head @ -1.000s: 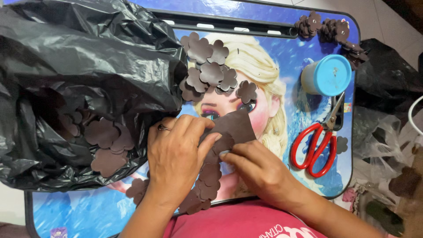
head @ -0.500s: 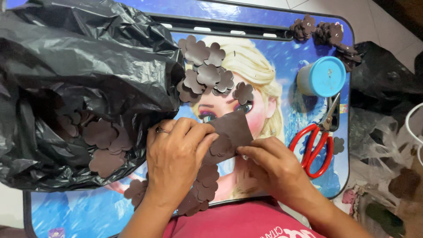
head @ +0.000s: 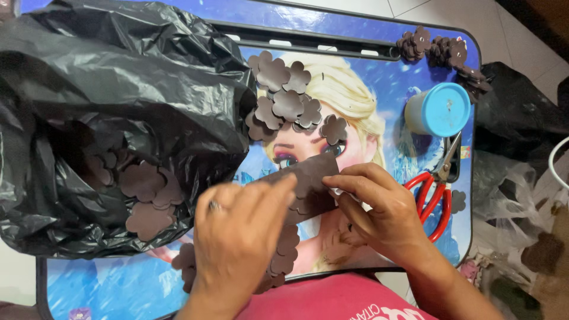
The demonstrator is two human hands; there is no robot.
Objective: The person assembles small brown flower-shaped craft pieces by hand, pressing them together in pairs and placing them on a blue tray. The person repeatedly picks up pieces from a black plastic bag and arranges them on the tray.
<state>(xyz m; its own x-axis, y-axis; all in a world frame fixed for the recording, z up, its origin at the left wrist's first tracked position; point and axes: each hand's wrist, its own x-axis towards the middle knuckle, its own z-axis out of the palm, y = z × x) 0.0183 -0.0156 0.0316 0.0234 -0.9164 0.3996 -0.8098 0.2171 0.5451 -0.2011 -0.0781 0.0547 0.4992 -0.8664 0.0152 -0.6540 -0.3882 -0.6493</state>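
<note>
Both hands work over a small blue picture table. My left hand, with a ring on one finger, presses its fingers onto the left part of a dark brown strip of flower-shaped foam pieces. My right hand pinches the strip's right end between thumb and fingers. More brown flower cut-outs hang below the strip, partly hidden under my left hand. A loose pile of brown flower cut-outs lies just beyond the strip.
A large black plastic bag with brown cut-outs inside covers the table's left half. Red-handled scissors and a blue round pot sit at the right. Finished brown flowers rest at the far right corner. More bags lie on the floor at the right.
The left hand has slid to the right over the strip, its fingers now lying flatter on it. The right hand has shifted slightly right, still pinching the strip's end.
</note>
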